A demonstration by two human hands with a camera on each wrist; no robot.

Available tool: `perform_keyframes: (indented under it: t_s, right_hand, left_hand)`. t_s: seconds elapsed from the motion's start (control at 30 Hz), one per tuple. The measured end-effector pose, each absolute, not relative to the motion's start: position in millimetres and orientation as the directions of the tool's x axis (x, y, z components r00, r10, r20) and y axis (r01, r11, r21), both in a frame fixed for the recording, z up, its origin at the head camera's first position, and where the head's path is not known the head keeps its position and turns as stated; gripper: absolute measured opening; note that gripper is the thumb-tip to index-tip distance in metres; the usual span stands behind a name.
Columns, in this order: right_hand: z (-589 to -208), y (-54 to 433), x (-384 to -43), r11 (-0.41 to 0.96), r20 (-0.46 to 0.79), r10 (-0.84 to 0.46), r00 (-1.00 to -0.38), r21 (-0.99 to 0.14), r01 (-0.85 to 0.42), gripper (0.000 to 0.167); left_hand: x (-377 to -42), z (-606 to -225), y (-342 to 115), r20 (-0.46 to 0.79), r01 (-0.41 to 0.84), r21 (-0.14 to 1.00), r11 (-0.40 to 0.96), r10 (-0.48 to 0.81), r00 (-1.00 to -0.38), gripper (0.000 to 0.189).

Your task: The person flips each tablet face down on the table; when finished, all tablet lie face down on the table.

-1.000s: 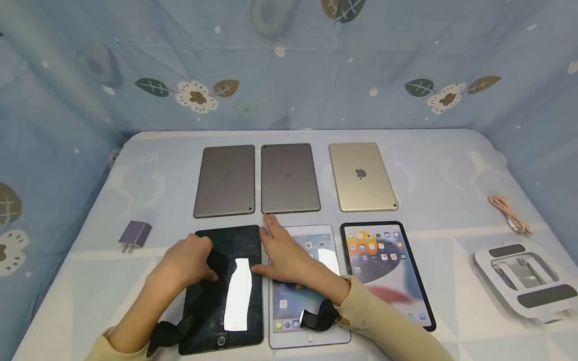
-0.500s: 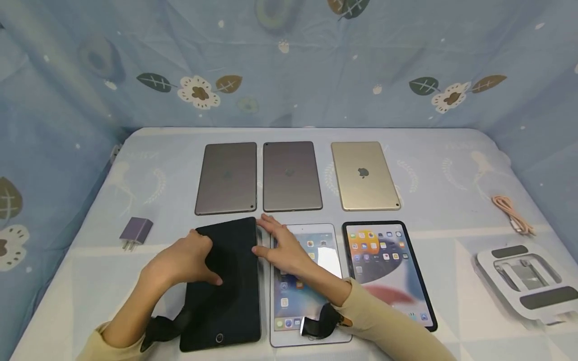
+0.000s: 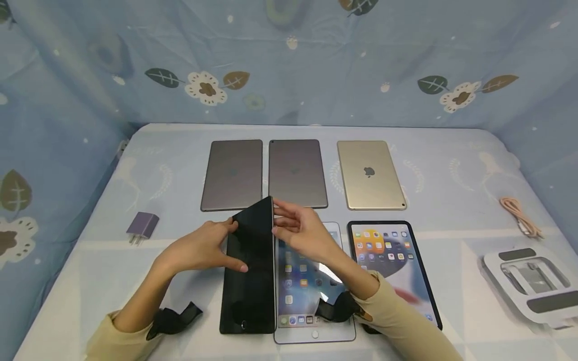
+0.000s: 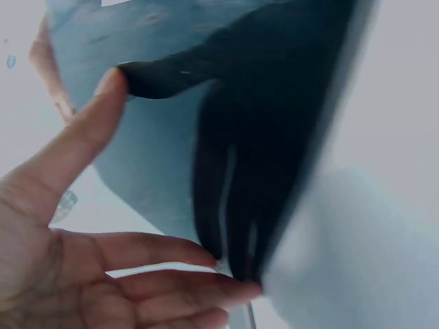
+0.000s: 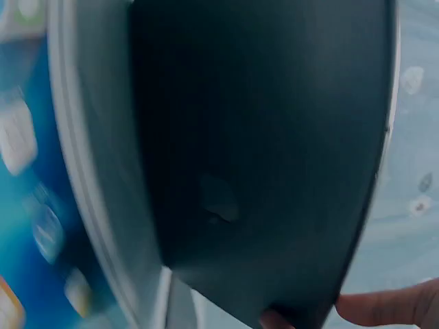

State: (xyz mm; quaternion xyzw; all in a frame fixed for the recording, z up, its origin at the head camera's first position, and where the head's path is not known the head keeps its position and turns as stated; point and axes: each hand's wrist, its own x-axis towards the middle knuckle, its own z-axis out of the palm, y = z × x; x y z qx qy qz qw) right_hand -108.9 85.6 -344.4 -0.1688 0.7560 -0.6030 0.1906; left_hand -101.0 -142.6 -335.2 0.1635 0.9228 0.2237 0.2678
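A black tablet (image 3: 253,301) stands tilted on the table at front centre, its right edge raised and its dark screen toward the left. My left hand (image 3: 198,250) holds its left side, the thumb on the screen and fingertips right at the far left edge, as the left wrist view shows of this hand (image 4: 89,240). My right hand (image 3: 309,235) pinches the raised far right edge between thumb and fingers. In the right wrist view the dark back of the tablet (image 5: 260,157) fills the middle. A white tablet (image 3: 316,321) with a lit screen lies beneath my right forearm.
Two grey tablets (image 3: 232,173) and a gold tablet (image 3: 372,178) lie face down at the back. Right of centre lies a black-rimmed tablet (image 3: 388,260) with its screen lit. A purple charger plug (image 3: 143,224) sits left; a coiled cable (image 3: 519,215) and white stand (image 3: 533,283) sit right.
The black tablet lay flat before; its right edge has come up and the tablet has shifted right. My right hand now grips that edge, and my left hand has moved right with it.
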Motion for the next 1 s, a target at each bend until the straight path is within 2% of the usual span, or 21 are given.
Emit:
perform_keyframes:
  t_s: [0.2,0.67,0.87,1.0]
  right_hand:
    - [-330,100,-112,0.271,-0.048,-0.502,-0.863,-0.957,-0.105,0.058]
    - [-318,106,-109,0.269,-0.009,-0.472,-0.882,-0.954,-0.134,0.058]
    - [-324,98,-107,0.223,0.034,-0.51,-0.86,-0.96,-0.17,0.055]
    - [-329,89,-104,0.258,0.055,-0.536,-0.842,-0.94,-0.225,0.053]
  left_hand:
    - [-103,-345,-134,-0.363,0.178,0.585,0.791,0.451,-0.815,0.104]
    - [-105,-365,-127,-0.256,0.2,0.747,0.634,0.552,-0.793,0.099]
    - [-99,-347,-132,-0.236,0.188,0.807,0.561,0.596,-0.768,0.096]
    - [-90,-325,-139,-0.176,0.202,0.837,0.509,0.6,-0.781,0.097]
